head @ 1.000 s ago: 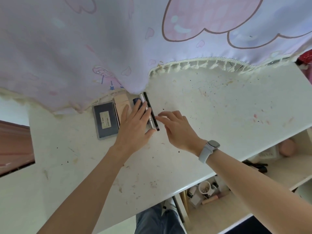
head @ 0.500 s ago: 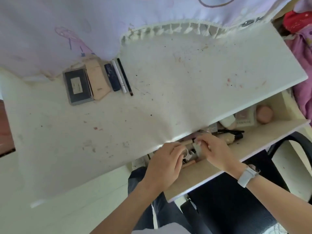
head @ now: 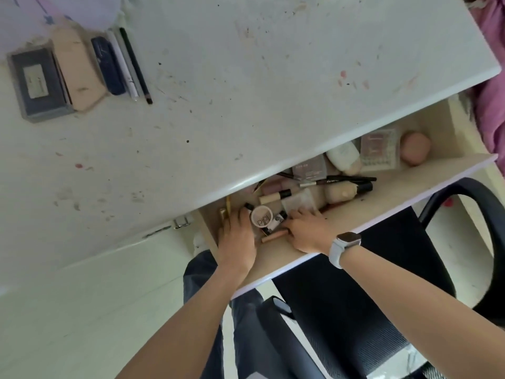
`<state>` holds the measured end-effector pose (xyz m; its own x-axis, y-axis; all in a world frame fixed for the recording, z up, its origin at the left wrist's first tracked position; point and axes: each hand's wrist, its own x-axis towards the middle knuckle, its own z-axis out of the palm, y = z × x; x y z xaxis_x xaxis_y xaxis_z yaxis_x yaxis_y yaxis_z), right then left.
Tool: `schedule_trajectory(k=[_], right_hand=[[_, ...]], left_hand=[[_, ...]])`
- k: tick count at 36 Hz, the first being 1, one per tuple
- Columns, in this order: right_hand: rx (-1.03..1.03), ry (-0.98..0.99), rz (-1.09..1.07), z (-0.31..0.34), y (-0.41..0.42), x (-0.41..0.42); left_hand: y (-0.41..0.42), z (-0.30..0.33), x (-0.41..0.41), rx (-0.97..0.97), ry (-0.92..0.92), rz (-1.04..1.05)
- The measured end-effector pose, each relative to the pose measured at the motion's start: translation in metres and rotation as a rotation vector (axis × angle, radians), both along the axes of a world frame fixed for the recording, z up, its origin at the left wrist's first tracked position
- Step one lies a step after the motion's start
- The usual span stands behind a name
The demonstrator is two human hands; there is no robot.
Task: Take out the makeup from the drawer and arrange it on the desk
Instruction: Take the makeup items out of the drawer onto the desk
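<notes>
Hands in open drawer (head: 388, 184) under desk (head: 246, 91) front edge: left hand (head: 237, 239) and right hand (head: 308, 231) flank round compact (head: 261, 218), grips impossible to tell; dark palette (head: 38, 83) at desk's far left corner.

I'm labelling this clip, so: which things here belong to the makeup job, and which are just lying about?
Job:
drawer
round compact
pink sponge
dark palette
pencils
desk
left hand
right hand

Lying about:
office chair
pink cloth
</notes>
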<state>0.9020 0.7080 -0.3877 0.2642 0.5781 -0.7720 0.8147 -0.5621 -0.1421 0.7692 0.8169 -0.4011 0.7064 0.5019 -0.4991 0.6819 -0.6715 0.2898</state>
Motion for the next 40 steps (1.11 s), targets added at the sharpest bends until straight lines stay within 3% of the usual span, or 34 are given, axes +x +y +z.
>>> schedule_trajectory(k=[7,15,23,31,36,40], right_hand=[[-0.055,-0.004,-0.022,-0.002,0.003,0.002],[-0.056,0.115,-0.062,0.012,-0.001,0.008],[0.133,0.447,-0.478,0.063,-0.004,0.018],[0.450,0.598,-0.780,0.125,0.048,0.042],[0.741,0.388,-0.943,0.134,0.112,0.046],[0.799,0.230,-0.961,0.131,0.166,0.054]], left_hand=[[-0.005,-0.001,0.003,0.053,0.080,0.007],[0.001,0.024,-0.004,-0.136,-0.081,0.065],[0.030,0.081,-0.017,-0.456,-0.253,0.095],[0.099,0.136,0.020,-0.482,-0.578,0.449],[0.157,0.146,0.054,-0.359,-0.636,0.522],[0.196,0.143,0.081,-0.264,-0.576,0.478]])
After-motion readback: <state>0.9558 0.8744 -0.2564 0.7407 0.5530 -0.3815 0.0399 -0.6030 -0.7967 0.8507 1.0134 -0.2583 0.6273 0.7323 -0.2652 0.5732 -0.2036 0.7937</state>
